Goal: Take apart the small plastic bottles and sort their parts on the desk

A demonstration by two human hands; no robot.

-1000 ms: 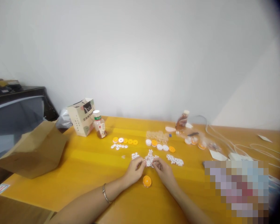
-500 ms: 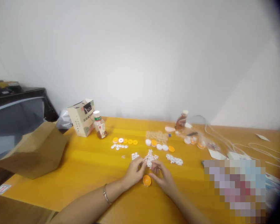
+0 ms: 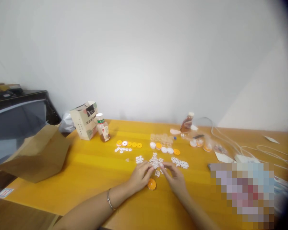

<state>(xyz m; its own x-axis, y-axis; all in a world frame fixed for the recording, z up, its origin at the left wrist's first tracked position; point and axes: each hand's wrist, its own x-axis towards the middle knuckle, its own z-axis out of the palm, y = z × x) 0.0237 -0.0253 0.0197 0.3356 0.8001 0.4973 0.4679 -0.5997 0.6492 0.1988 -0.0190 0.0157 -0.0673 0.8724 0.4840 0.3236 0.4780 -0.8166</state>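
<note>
Orange cup [image 3: 152,184]: one, on the near worktop [image 3: 103,179], just nearer than the fingertips; apparently the unit in hand, unfinished.
Left hand [image 3: 139,178]: thumb and fingers drawn together at the near pile; grip on a piece cannot be told.
Right hand [image 3: 177,181]: thumb and forefinger nearly meeting; white shows at the tips, held or behind, cannot tell.
White cut-outs [image 3: 155,156]: main pile between and beyond the hands; seemingly mostly unused.
Second cut-out pile [image 3: 180,163]: right of the first, untouched.
Small white pieces [image 3: 139,159]: cluster, left of the main pile.
White discs [image 3: 123,149]: farther left, loose.
Orange and white caps [image 3: 164,149]: five, beyond the main pile, apparently waiting.
Orange and white rings [image 3: 134,145]: five, far left, laid in line.
Far-right orange pieces [image 3: 199,143]: finished or not, cannot tell.
Clear rings [image 3: 162,138]: farthest parts, grouped.
</note>
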